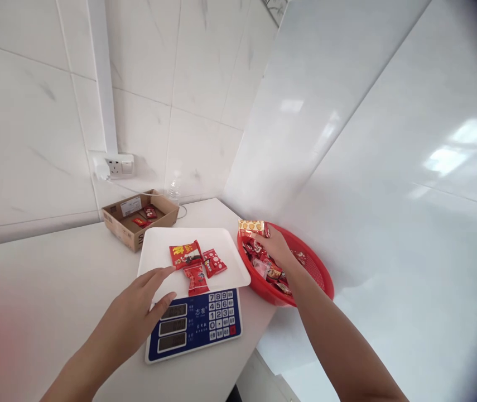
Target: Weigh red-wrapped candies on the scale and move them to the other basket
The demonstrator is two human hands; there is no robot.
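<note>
My right hand [275, 245] is over the red plastic basket [326, 279], closed on a yellow-and-red snack packet [250, 226]. Under it, several red snack packets [263, 259] lie heaped in the basket. My left hand [148, 301] has its fingers apart, over the near left edge of the white weighing tray [225, 251]. Three red packets rest on that tray: a larger one [186, 254], a dotted one [213, 262] and a small one [197, 280]. Below the tray is the scale's blue panel [198, 324] with displays and keys; the digits are too faint to read surely.
Behind the scale, a cardboard box [123, 229] holds a few red packets. A clear plastic bottle [173, 192] stands beside it against the tiled wall. A cable runs from the wall socket [115, 167]. The white table [54, 279] meets a glossy panel on the right.
</note>
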